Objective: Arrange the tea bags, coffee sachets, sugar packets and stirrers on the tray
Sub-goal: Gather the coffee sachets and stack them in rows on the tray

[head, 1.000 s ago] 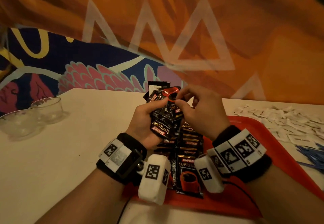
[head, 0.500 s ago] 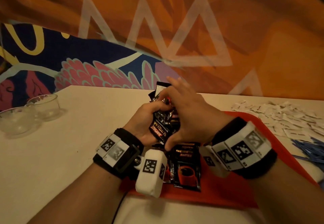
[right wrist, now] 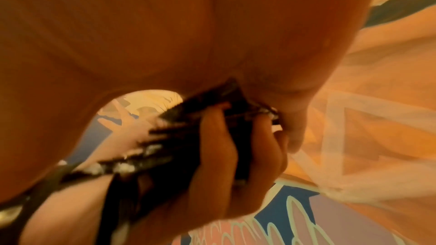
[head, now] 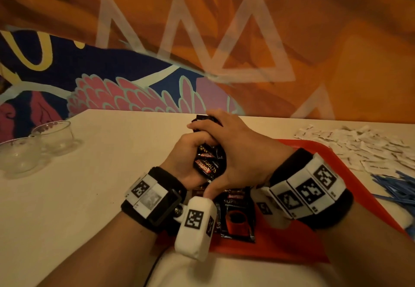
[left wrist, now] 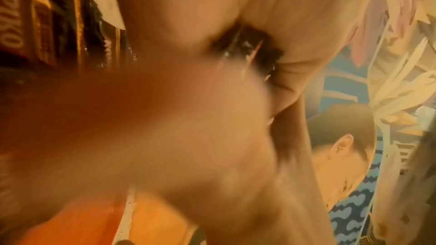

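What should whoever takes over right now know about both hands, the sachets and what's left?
Left hand: grips a bunch of coffee sachets above the red tray.
Right hand: wrapped over the same bunch, thumb underneath.
Done: a few coffee sachets on tray, near the front edge.
Left: place the held bunch; white packets and blue stirrers lie on the table to the right, off the tray. No tea bags identifiable in view.
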`<action>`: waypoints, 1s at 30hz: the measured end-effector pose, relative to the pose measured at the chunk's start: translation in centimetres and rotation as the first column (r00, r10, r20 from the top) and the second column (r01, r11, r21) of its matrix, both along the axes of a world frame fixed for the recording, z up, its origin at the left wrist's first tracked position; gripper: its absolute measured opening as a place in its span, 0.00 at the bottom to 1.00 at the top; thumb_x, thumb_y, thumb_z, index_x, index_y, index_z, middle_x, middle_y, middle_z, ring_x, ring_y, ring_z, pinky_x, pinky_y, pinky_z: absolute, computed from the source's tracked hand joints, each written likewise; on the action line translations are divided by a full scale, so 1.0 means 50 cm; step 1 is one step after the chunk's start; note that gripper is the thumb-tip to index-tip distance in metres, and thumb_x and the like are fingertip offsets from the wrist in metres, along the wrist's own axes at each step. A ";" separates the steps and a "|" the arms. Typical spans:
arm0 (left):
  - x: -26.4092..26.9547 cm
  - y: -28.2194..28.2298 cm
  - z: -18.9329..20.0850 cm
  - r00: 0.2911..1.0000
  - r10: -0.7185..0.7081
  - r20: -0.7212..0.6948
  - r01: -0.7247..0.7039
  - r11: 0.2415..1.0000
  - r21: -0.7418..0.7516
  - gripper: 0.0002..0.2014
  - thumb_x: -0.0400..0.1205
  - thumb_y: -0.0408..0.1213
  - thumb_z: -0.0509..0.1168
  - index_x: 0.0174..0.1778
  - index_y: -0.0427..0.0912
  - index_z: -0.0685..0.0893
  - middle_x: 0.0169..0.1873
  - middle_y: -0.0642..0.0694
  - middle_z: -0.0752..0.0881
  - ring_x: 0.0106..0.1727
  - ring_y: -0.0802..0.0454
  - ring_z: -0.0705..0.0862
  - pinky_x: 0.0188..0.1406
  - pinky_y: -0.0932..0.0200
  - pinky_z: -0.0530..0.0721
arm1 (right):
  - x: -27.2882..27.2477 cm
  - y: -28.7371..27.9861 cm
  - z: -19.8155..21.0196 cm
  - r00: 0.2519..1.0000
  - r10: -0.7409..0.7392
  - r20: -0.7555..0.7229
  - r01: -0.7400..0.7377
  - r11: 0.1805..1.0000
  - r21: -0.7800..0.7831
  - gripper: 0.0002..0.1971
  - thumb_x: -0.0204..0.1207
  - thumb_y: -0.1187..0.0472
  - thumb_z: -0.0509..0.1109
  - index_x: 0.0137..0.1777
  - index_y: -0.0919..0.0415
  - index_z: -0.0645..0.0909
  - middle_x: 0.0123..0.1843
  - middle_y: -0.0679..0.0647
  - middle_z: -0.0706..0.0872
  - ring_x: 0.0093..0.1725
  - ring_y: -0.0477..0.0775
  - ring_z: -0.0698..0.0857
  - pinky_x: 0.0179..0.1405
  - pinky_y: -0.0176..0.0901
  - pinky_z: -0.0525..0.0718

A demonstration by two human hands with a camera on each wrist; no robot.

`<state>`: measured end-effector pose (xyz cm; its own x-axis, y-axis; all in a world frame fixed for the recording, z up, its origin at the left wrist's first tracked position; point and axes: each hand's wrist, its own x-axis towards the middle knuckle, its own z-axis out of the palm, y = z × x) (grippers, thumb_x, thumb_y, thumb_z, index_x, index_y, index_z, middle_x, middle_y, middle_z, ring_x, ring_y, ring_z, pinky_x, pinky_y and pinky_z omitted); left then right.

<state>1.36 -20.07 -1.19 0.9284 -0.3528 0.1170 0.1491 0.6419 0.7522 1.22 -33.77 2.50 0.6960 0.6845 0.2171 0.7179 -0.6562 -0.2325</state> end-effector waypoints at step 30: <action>0.007 0.024 -0.008 0.998 -0.023 0.061 0.032 0.988 -0.150 0.33 0.76 0.63 0.67 0.66 0.38 0.85 0.61 0.36 0.85 0.63 0.38 0.86 0.67 0.42 0.81 | 0.010 0.002 0.000 0.990 0.013 0.141 -0.047 0.970 0.239 0.41 0.46 0.38 0.88 0.50 0.50 0.65 0.55 0.46 0.76 0.56 0.52 0.77 0.54 0.50 0.80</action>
